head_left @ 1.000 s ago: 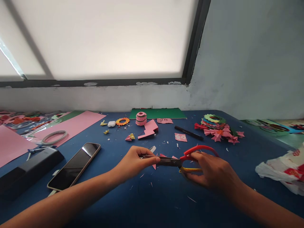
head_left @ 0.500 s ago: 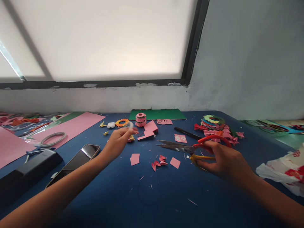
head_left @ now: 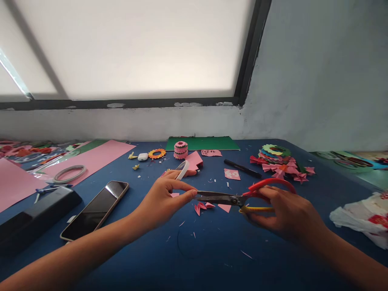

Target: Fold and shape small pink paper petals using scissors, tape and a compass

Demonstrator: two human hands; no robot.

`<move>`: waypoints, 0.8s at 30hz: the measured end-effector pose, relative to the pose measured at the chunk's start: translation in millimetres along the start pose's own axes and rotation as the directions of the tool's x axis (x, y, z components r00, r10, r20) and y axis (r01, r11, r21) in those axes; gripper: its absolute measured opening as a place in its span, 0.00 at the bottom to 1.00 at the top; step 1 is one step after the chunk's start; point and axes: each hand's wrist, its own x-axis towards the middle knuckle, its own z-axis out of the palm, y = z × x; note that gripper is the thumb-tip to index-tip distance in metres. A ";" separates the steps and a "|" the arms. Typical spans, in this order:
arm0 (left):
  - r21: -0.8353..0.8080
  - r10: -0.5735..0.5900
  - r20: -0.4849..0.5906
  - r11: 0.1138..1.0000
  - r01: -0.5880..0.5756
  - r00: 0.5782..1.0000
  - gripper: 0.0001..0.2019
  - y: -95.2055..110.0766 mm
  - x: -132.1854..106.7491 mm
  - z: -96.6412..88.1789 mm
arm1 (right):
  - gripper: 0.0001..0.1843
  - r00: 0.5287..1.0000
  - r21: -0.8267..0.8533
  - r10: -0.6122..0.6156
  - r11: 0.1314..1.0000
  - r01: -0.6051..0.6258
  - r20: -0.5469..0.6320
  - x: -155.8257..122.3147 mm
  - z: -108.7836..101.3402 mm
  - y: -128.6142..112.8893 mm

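My right hand (head_left: 281,206) grips scissors (head_left: 235,200) by their red and yellow handles, with the blades nearly closed and pointing left. My left hand (head_left: 166,192) has a thin white tape roll (head_left: 182,169) looped at its fingers. Its thumb and index finger pinch together right at the scissors' tips; anything between them is too small to make out. Beneath the blades lie small folded pink paper pieces (head_left: 202,207) and a pink paper square (head_left: 224,207). Behind the left hand is a larger folded pink paper (head_left: 194,160).
On the blue table (head_left: 151,258) lie a phone (head_left: 97,210), a black stapler-like object (head_left: 39,214), a grey tape roll (head_left: 69,174), a black pen (head_left: 242,168) and a white earbud case (head_left: 143,157). Paper rings and flowers (head_left: 279,165) are piled right. A plastic bag (head_left: 360,218) sits far right.
My left hand has come right and toward me with the tape roll, its fingertips now meeting the scissors' tips. The blades, parted before, are now nearly closed.
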 end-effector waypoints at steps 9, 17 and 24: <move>-0.048 0.015 -0.024 0.999 -0.016 1.000 0.10 -3.7 0.9 1.9 | 0.18 1.000 -0.005 -0.009 1.000 0.009 -0.001 2.3 -0.8 0.6; -0.106 -0.029 -0.040 0.994 0.025 0.999 0.08 0.7 0.7 -6.3 | 0.20 0.999 0.017 0.041 0.999 -0.042 0.026 -2.3 -0.9 5.3; 0.024 -0.053 -0.099 0.998 0.055 0.994 0.04 -3.4 1.3 0.4 | 0.16 1.000 -0.150 -0.024 0.988 0.021 -0.016 2.1 -6.8 -12.4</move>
